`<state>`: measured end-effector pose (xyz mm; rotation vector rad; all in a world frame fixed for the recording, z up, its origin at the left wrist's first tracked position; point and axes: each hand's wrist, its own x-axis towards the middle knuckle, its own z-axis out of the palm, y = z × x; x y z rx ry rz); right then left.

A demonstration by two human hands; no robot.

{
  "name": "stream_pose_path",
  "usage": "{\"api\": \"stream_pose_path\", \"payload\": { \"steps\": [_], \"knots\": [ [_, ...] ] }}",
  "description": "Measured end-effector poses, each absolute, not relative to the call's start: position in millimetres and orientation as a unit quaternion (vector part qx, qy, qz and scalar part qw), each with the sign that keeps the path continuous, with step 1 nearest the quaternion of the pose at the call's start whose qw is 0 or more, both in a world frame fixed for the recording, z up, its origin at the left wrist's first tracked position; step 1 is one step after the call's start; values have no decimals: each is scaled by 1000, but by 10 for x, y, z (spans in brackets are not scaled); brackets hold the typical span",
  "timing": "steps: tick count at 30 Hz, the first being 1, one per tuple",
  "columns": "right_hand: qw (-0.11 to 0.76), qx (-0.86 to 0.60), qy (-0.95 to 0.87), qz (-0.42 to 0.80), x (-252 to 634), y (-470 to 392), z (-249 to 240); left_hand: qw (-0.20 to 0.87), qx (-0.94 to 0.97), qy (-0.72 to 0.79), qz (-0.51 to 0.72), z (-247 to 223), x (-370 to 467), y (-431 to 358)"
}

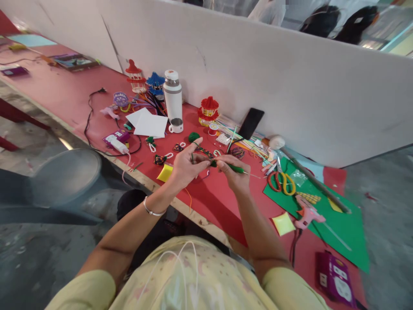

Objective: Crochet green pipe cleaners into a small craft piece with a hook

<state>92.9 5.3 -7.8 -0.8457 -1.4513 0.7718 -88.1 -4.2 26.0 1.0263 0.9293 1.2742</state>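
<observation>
My left hand [189,162] pinches a small dark piece of multicoloured crochet work [204,151], with green yarn looped round a finger. In my right hand [237,174] is a crochet hook with a green handle [236,168]; its thin metal end points right, and the other end meets the crochet by my left fingertips. Just behind my left hand sits a ball of green yarn [194,137]. Small crocheted pieces with white bead loops [159,159] lie to the left, and a multicoloured yarn ball [238,153] rests behind my right hand.
A white flask [173,97] and its cup [176,125] stand behind. Scissors [287,183], a pink glue gun [308,213] and a stick [314,181] lie on a green sheet [353,234] at right. A phone [251,123] leans against the white partition [258,73]. Purple power strips [335,275] flank the workspace.
</observation>
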Motion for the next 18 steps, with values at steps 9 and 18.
{"api": "stream_pose_path", "payload": {
  "steps": [9,18],
  "knots": [
    [643,-371,-657,129,785,-59,-197,642,401,366,542,277,-829,-68],
    [636,-300,-557,442,918,114,-211,689,439,336,468,277,-1067,0]
  ]
}}
